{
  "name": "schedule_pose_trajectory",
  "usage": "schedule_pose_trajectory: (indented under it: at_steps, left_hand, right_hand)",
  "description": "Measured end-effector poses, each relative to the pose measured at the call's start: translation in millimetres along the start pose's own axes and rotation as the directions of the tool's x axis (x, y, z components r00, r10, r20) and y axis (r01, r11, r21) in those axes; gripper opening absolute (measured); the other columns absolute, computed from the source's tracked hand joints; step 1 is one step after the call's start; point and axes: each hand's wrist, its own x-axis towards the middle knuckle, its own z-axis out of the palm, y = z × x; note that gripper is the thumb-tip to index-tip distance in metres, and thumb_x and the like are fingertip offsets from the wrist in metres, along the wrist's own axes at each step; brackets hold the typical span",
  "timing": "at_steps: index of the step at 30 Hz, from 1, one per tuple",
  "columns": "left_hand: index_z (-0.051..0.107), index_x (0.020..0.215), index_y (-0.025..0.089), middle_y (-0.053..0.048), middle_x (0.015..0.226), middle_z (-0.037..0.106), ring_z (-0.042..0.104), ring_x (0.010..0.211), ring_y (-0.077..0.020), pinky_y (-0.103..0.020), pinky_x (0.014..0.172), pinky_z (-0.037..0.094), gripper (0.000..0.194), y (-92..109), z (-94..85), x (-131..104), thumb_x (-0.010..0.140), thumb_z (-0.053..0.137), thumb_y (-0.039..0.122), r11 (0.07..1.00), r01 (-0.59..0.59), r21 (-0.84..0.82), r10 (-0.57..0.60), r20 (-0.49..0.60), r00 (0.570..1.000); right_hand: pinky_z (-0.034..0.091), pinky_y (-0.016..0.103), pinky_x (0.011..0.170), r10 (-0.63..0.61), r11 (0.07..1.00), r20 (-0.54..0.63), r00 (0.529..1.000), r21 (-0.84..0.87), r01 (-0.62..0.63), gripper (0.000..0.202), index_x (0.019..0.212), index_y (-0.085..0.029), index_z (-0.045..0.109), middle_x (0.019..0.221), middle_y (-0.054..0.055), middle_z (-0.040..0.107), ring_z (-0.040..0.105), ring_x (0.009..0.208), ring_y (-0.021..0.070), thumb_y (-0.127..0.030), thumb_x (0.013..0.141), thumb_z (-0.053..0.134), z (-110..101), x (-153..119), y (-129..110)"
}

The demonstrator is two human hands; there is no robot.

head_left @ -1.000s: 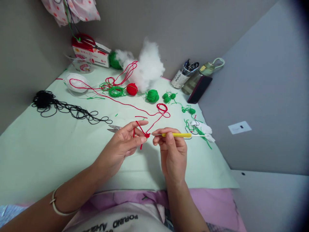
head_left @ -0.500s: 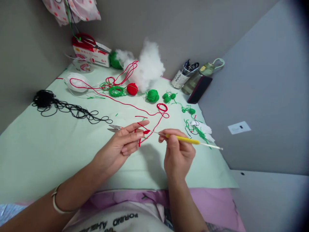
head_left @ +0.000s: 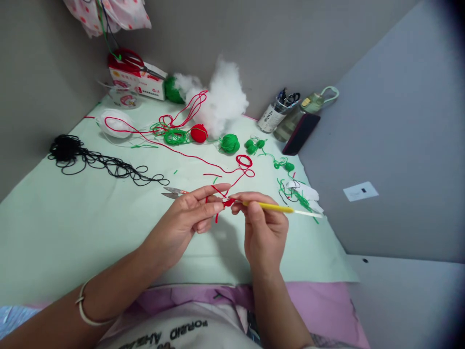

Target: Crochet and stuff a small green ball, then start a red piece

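Between thumb and fingers, my left hand pinches a small red crocheted piece, with red yarn looped over its raised index finger. My right hand grips a crochet hook with a yellow handle; its metal tip reaches the red piece and is partly hidden by the fingers. Both hands nearly touch at the piece. Red yarn runs from there up to loose coils on the table. Small snips lie just behind my left hand, partly covered by it.
A black yarn tangle lies at left. Behind are white stuffing, a red ball, green balls and a box with scissors. At the back right stand a pen cup, a bottle and a phone.
My left hand and the red piece have shifted slightly right. My right hand has moved a little left with the hook, so the fingertips are now closer to the piece.
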Motion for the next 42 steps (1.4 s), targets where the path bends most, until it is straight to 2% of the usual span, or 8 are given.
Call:
schedule_pose_trajectory:
  at_steps: [5, 8, 13, 15, 20, 29, 35, 42]
  left_hand:
    - [0.078, 0.120, 0.023, 0.002, 0.080, 0.059, 0.033, 0.054, -0.0042, -0.022, 0.050, 0.027, 0.036, 6.1, -0.1, -3.7, 0.084, 0.080, 0.026, 0.993, -0.044, 0.105, 0.048, -0.041, 0.998]
    - [0.076, 0.123, 0.024, 0.003, 0.080, 0.059, 0.037, 0.057, -0.0061, -0.021, 0.051, 0.030, 0.040, 4.8, 2.1, -4.4, 0.083, 0.081, 0.027, 0.980, -0.100, 0.172, 0.116, -0.084, 0.990]
    - [0.073, 0.128, 0.023, 0.004, 0.076, 0.058, 0.034, 0.054, -0.0038, -0.017, 0.049, 0.029, 0.049, -0.8, 4.1, -1.9, 0.080, 0.083, 0.024, 0.997, -0.069, 0.027, 0.071, -0.090, 0.993]
    - [0.076, 0.121, 0.020, 0.004, 0.075, 0.054, 0.028, 0.050, -0.0013, -0.016, 0.046, 0.026, 0.040, -1.7, 3.1, -0.4, 0.082, 0.081, 0.023, 0.995, 0.013, -0.095, -0.017, -0.047, 0.999]
    - [0.079, 0.115, 0.019, 0.005, 0.074, 0.051, 0.023, 0.048, 0.0010, -0.014, 0.044, 0.020, 0.032, -0.5, 2.0, 0.6, 0.082, 0.080, 0.017, 0.989, 0.021, -0.149, -0.024, -0.016, 1.000]
    - [0.081, 0.112, 0.022, 0.003, 0.077, 0.061, 0.036, 0.052, -0.0033, -0.020, 0.048, 0.030, 0.029, -2.5, 5.7, -0.5, 0.083, 0.082, 0.027, 0.998, -0.042, 0.043, 0.043, -0.021, 0.999]
    - [0.081, 0.110, 0.019, 0.004, 0.072, 0.054, 0.028, 0.047, 0.0007, -0.015, 0.043, 0.023, 0.030, -6.0, 5.6, 3.1, 0.081, 0.084, 0.025, 0.996, 0.013, -0.088, -0.015, -0.023, 1.000]
    - [0.083, 0.104, 0.014, 0.005, 0.070, 0.052, 0.024, 0.046, 0.0028, -0.010, 0.041, 0.023, 0.022, -2.1, -0.1, 5.5, 0.082, 0.082, 0.017, 0.985, 0.037, -0.167, -0.045, -0.042, 0.998]
  right_hand:
    - [0.061, 0.033, 0.068, 0.063, 0.997, 0.035, 0.997, 0.039, -0.065, 0.020, 0.098, -0.024, 0.073, 0.093, 0.003, 0.078, 0.072, 0.072, 0.0154, -0.028, 0.104, 0.055, -4.3, 1.7, -8.7]
    - [0.062, 0.034, 0.071, -0.128, 0.963, 0.062, 0.990, -0.229, 0.139, 0.023, 0.108, -0.027, 0.072, 0.096, 0.003, 0.078, 0.074, 0.076, 0.0159, -0.020, 0.105, 0.051, -2.7, -5.4, -9.9]
    - [0.063, 0.038, 0.080, -0.415, 0.643, 0.322, 0.851, -0.557, 0.525, 0.040, 0.128, -0.036, 0.069, 0.113, 0.006, 0.077, 0.074, 0.101, 0.0225, -0.012, 0.096, 0.062, -1.0, -15.1, -1.3]
    - [0.062, 0.037, 0.081, -0.403, 0.665, 0.287, 0.869, -0.560, 0.494, 0.041, 0.127, -0.037, 0.071, 0.116, 0.006, 0.075, 0.073, 0.103, 0.0222, -0.011, 0.096, 0.062, -1.1, -14.8, -0.3]
    - [0.056, 0.033, 0.064, -0.162, 0.975, -0.012, 0.987, -0.156, 0.159, 0.024, 0.105, -0.030, 0.077, 0.091, 0.002, 0.074, 0.066, 0.072, 0.0160, -0.019, 0.102, 0.056, 0.7, -5.4, -5.7]
    - [0.059, 0.036, 0.076, -0.176, 0.954, 0.097, 0.980, -0.230, 0.194, 0.026, 0.109, -0.030, 0.076, 0.097, 0.003, 0.078, 0.072, 0.088, 0.0183, -0.013, 0.100, 0.059, 1.0, -5.2, -4.2]
    - [0.062, 0.036, 0.082, -0.403, 0.678, 0.246, 0.881, -0.566, 0.469, 0.041, 0.125, -0.033, 0.073, 0.116, 0.007, 0.075, 0.072, 0.102, 0.0205, -0.007, 0.094, 0.065, -3.7, -13.0, 3.8]
    - [0.056, 0.029, 0.061, -0.064, 0.997, -0.075, 0.995, -0.042, 0.061, 0.018, 0.097, -0.025, 0.080, 0.088, 0.003, 0.074, 0.066, 0.067, 0.0128, -0.020, 0.099, 0.063, -8.5, -1.7, -4.6]
